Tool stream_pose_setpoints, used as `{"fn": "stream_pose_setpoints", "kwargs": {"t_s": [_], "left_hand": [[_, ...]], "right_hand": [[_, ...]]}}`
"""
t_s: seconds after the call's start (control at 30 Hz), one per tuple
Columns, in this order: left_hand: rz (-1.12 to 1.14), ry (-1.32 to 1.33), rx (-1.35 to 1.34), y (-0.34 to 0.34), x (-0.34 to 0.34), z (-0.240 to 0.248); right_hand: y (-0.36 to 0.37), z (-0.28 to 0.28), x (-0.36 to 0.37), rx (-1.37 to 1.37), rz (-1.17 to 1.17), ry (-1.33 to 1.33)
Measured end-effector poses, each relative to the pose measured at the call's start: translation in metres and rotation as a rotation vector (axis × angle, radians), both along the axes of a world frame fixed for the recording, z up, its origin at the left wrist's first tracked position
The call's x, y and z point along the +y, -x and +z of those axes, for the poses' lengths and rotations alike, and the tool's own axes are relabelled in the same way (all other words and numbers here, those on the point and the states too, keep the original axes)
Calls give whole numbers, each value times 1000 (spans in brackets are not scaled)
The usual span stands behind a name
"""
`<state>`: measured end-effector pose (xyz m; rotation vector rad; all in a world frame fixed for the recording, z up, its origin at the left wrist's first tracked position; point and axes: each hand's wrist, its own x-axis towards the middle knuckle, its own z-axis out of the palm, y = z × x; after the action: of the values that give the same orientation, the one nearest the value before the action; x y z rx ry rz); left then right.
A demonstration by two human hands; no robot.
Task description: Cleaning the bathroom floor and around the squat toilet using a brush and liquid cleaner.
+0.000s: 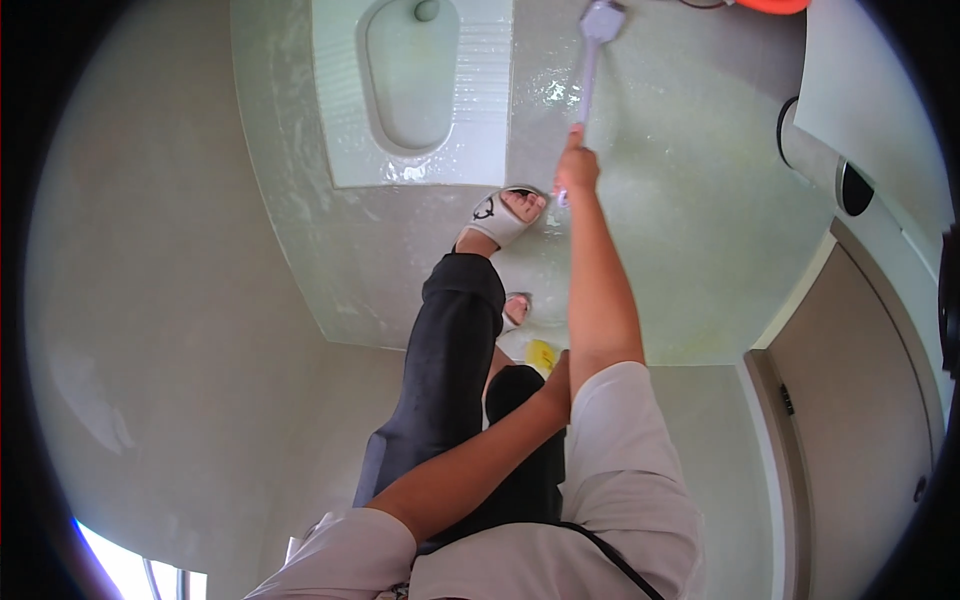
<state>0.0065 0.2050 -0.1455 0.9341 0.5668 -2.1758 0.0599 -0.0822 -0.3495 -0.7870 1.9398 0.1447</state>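
My right hand point(576, 170) is closed around the handle of a pale lavender long-handled scrub brush point(589, 85). The brush head point(603, 20) points away from me, over the wet floor at the far side. My left hand point(560, 383) lies across my body by my bent knee, partly covered by my right arm, so its fingers are hidden. Just beyond it shows a yellow thing point(541, 355), mostly covered; I cannot tell whether the left hand touches it. Left of the brush, a white squat toilet point(480, 130) is set in the floor.
Wet, shiny grey-green floor point(690, 270) surrounds my slippered feet point(505, 215). A plain wall point(170, 270) rises at the left. To the right are a brown door point(860, 420) and a white fixture point(880, 90). Part of an orange object point(772, 4) shows at the far right.
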Motion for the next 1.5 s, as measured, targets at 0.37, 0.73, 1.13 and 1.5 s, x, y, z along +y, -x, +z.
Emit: {"fn": "stream_pose_setpoints", "kwargs": {"t_s": [0.37,0.73,1.13,1.5], "left_hand": [[-1671,863,-736,-4,-36,9],[-1724,1030,-693,30,-89,16],[-1909,940,-604,120,-6,-29],[-1909,728,-451,123,38,-22]], "right_hand": [[8,70,30,-51,129,-110],[420,32,7,258,-187,-275],[441,11,101,-13,-298,58],[590,4,297,179,-120,-50]]}}
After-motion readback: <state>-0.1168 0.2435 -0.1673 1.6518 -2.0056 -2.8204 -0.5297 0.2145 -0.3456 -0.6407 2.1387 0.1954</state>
